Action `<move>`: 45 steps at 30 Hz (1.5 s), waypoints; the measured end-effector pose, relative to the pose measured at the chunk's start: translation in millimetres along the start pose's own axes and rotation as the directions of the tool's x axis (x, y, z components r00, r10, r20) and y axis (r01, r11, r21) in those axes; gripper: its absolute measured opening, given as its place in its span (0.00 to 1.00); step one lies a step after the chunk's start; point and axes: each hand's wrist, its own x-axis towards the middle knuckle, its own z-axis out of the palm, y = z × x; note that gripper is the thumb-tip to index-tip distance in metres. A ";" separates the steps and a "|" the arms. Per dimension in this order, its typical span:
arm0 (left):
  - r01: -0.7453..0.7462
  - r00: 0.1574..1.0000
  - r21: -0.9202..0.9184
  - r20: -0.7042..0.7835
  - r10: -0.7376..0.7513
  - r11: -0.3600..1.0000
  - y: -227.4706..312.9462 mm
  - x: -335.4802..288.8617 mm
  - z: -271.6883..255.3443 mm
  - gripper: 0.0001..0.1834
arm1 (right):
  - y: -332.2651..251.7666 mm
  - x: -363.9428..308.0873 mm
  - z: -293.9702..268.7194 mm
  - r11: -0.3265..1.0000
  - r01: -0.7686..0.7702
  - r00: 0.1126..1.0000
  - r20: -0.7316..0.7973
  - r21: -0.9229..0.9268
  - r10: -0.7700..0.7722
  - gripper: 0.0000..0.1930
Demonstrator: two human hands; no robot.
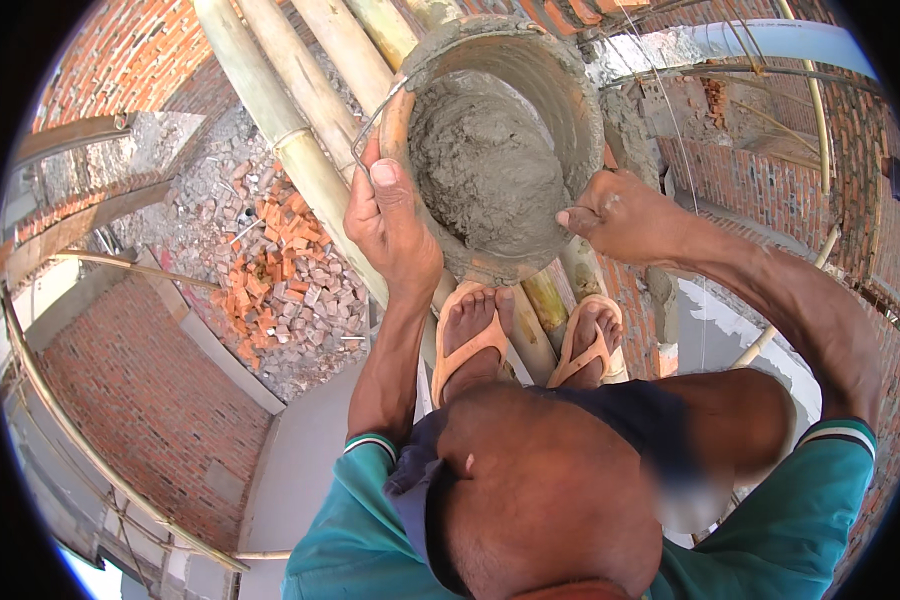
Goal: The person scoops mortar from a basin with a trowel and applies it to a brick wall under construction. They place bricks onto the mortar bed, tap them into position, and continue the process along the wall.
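Bamboo scaffold (pixel 300 110) underfoot, brick walls (pixel 150 400), rubble (pixel 290 270) below

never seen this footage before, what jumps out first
A round bucket full of wet grey mortar sits top centre, held at its rim by the left hand and right hand. Below it, two sandalled feet stand on bamboo poles, high above broken brick rubble at left.

Rough wet mortar (pixel 485 160) (grey) in crusted bucket (pixel 560 80); smooth bamboo poles (pixel 300 130).
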 end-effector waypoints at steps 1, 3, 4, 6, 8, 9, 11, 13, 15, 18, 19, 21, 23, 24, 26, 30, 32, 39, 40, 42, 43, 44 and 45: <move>0.002 1.000 -0.010 0.009 -0.001 1.000 0.2 0.8 -0.1 0.31 | -1.8 -1.3 6.5 0.975 -0.066 0.997 0.044 0.211 0.058 0.20; -0.005 1.000 0.000 0.018 0.005 1.000 2.0 1.3 0.5 0.31 | -6.4 -7.3 15.8 0.776 -0.259 0.964 0.198 0.575 0.175 0.21; -0.029 0.999 0.010 0.017 0.028 1.000 2.7 1.8 1.8 0.31 | -8.3 -10.4 17.1 0.708 -0.284 0.956 0.252 0.647 0.152 0.21; -0.057 0.998 0.037 0.019 0.056 0.998 4.4 2.8 4.6 0.30 | -9.7 -16.4 15.1 0.547 -0.348 0.928 0.363 0.761 0.085 0.22; -0.102 0.994 0.054 0.036 0.100 0.993 5.6 2.8 8.2 0.30 | -7.5 -19.1 7.3 0.416 -0.357 0.925 0.380 0.836 0.031 0.22; -0.044 0.999 0.019 0.013 0.044 0.999 6.2 2.4 9.9 0.30 | -4.9 -20.6 1.1 0.347 -0.367 0.921 0.390 0.863 0.003 0.22; -0.043 0.999 -0.051 0.011 0.044 0.998 2.2 15.0 12.7 0.29 | 1.4 -24.2 -12.0 0.317 -0.339 0.935 0.355 0.886 0.009 0.23; -0.036 0.999 -0.072 0.014 0.038 0.997 -1.5 23.4 13.1 0.29 | 6.4 -30.9 -24.9 0.338 -0.311 0.946 0.324 0.888 0.018 0.22; -0.054 0.998 -0.046 0.021 0.055 0.998 -3.2 24.7 11.4 0.29 | 10.6 -51.3 -37.8 0.532 -0.264 0.962 0.184 0.804 0.199 0.21; -0.090 0.996 -0.051 -0.015 0.089 0.995 -4.4 22.3 15.1 0.29 | 14.4 -66.3 -56.8 0.997 -0.009 0.930 -0.367 0.081 0.039 0.17; -0.101 0.995 -0.037 -0.024 0.100 0.994 -4.2 21.0 18.9 0.29 | 12.9 -64.6 -58.0 0.943 -0.058 0.865 -0.488 -0.328 -0.117 0.15; -0.121 0.993 0.014 0.001 0.121 0.993 -0.7 18.5 25.4 0.28 | 7.8 -44.3 -51.1 0.836 -0.002 0.704 -0.595 -0.548 -0.388 0.11; -0.144 0.989 0.095 0.044 0.140 0.985 1.3 16.6 33.2 0.27 | -3.5 -12.1 -22.4 0.655 -0.033 0.659 -0.509 -0.755 -0.553 0.07; -0.175 0.983 0.131 0.086 0.165 0.976 1.9 16.2 36.0 0.26 | -10.2 2.3 -7.3 0.525 -0.012 0.692 -0.386 -0.851 -0.610 0.07; -0.150 0.988 0.114 0.042 0.146 0.982 2.4 23.5 35.9 0.26 | -8.7 0.1 13.1 0.532 -0.067 0.714 -0.413 -0.844 -0.565 0.07; -0.129 0.991 0.060 -0.020 0.131 0.990 0.0 20.0 28.4 0.27 | 10.7 -41.8 -9.0 0.417 -0.071 0.578 -0.378 -0.906 -0.723 0.07; -0.076 0.995 0.016 -0.066 0.077 0.997 -2.4 13.8 28.4 0.27 | 17.6 -53.4 -37.3 0.415 -0.197 0.556 -0.450 -0.888 -0.699 0.06; -0.134 0.990 0.032 -0.044 0.135 0.990 -8.8 5.0 34.1 0.26 | -23.6 -2.3 3.3 0.487 -0.068 0.742 -0.370 -0.871 -0.559 0.05; -0.118 0.991 -0.037 -0.062 0.116 0.992 -9.2 5.1 30.5 0.26 | -21.0 -9.1 7.6 0.466 -0.062 0.692 -0.375 -0.883 -0.617 0.05; -0.121 0.991 -0.122 -0.078 0.112 0.985 -10.9 6.8 26.3 0.25 | -8.1 -31.2 -2.3 0.409 -0.059 0.650 -0.346 -0.911 -0.677 0.05; -0.112 0.992 -0.130 -0.080 0.103 0.985 -11.4 3.5 23.4 0.25 | -0.6 -37.6 -19.1 0.397 -0.048 0.556 -0.355 -0.917 -0.752 0.04; -0.098 0.992 -0.154 -0.089 0.085 0.983 -12.3 2.7 21.4 0.25 | 5.1 -43.1 -32.4 0.393 -0.127 0.574 -0.391 -0.911 -0.720 0.03; -0.100 0.991 -0.135 -0.104 0.087 0.986 -12.6 0.5 19.6 0.25 | 8.5 -44.8 -43.8 0.382 -0.217 0.557 -0.435 -0.898 -0.707 0.03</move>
